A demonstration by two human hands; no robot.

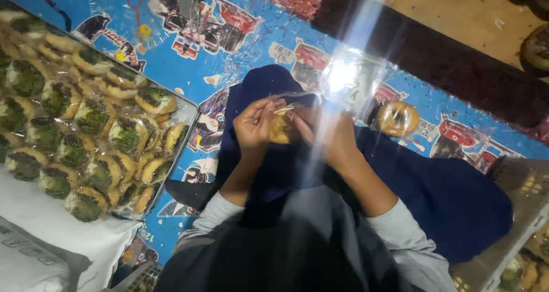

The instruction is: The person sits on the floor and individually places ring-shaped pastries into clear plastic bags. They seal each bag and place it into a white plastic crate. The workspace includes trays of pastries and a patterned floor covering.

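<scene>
Your two hands meet over your lap, gripping one pastry inside clear wrap.

Your left hand (255, 126) and right hand (329, 135) pinch the clear wrapper (349, 78) around a golden pastry (280, 129), centred above the blue patterned mat (229, 52). A full tray (171, 155) edges your left; one bagged pastry (398, 118) lies right, near the mat's border.

Tray (189, 133) of pastries (91, 118) left of hands; wrapped pastry (398, 118) right.
</scene>
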